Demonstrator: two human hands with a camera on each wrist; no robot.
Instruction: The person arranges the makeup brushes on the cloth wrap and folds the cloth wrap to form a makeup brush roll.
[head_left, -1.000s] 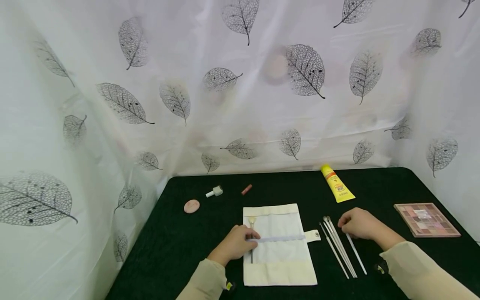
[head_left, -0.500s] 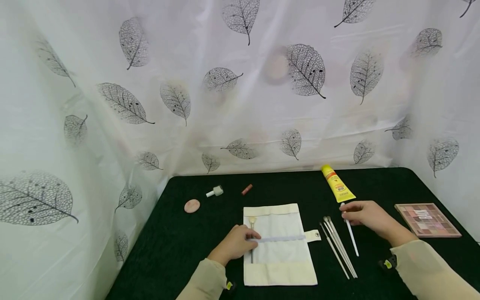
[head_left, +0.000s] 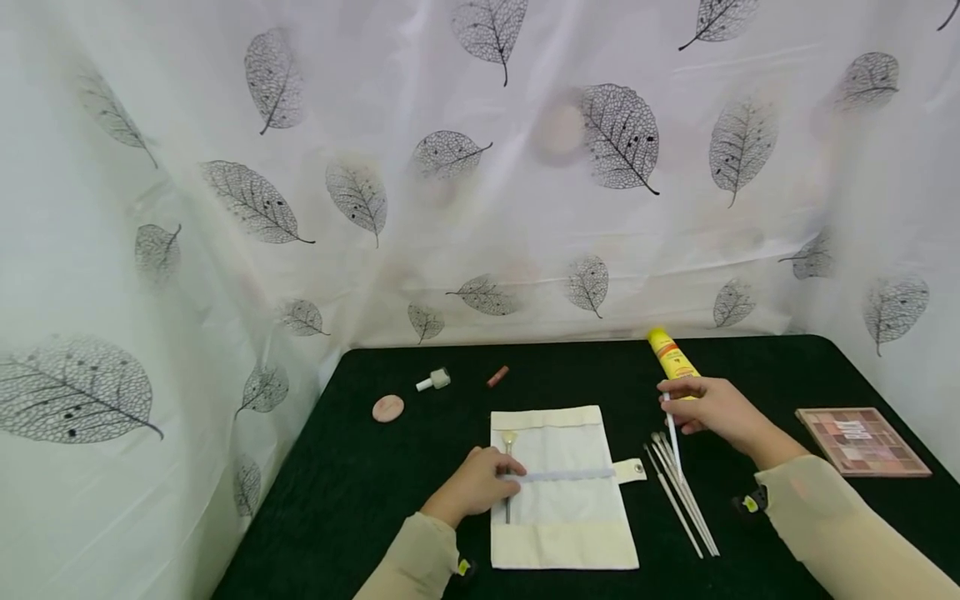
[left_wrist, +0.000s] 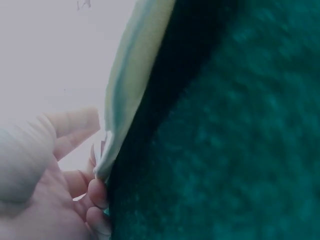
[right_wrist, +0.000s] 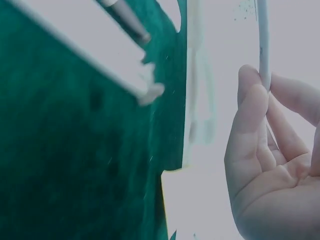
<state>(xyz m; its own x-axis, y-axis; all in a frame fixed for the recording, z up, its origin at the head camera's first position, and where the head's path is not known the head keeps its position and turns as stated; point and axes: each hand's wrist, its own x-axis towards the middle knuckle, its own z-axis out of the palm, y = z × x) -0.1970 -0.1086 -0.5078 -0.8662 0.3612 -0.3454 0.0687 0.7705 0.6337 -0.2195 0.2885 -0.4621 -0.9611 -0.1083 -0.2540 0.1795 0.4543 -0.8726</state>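
A cream fabric brush roll [head_left: 566, 504] lies unrolled in the middle of the dark green cloth. My left hand [head_left: 476, 483] grips its left edge beside the cross band; in the left wrist view the fingers [left_wrist: 97, 192] curl at the fabric edge. One makeup brush [head_left: 509, 439] with a pale fan-like head is tucked under that band, partly hidden by the hand. My right hand [head_left: 712, 412] pinches a slim white makeup brush [head_left: 672, 433] near its upper end, its lower end overlapping several makeup brushes [head_left: 686, 504] that lie right of the roll.
A yellow tube [head_left: 673, 358] lies behind the right hand, partly covered by it. An eyeshadow palette [head_left: 862, 442] sits at far right. Back left are a round pink item [head_left: 387, 408], a small nail polish bottle [head_left: 435, 380] and a reddish lipstick-like stick [head_left: 498, 377]. A leaf-print curtain [head_left: 517, 192] stands behind.
My right hand has picked the single white brush off the cloth and carried it up and left, over the other brushes. My left hand has stayed on the roll.
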